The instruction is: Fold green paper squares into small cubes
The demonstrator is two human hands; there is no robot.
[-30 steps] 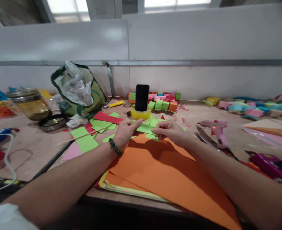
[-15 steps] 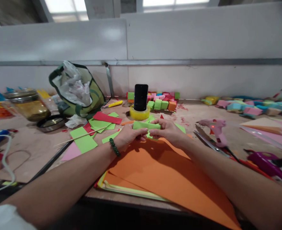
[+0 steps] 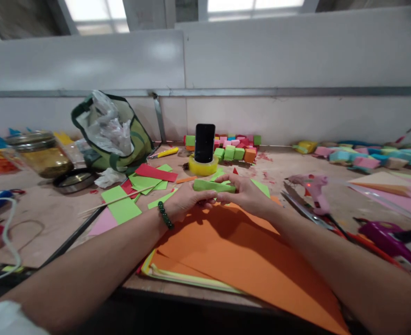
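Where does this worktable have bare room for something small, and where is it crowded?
Bare tabletop shows in front of the round lid, left of the dark seam, and, red-flecked, between paper blocks and pink glue gun. Green paper and orange sheets crowd the left hand and right hand.

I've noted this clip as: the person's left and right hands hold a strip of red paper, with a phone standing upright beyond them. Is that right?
Not quite: the strip of paper is green, not red, as the head view shows. The rest is right: the left hand and right hand hold it, and the phone stands upright beyond them.
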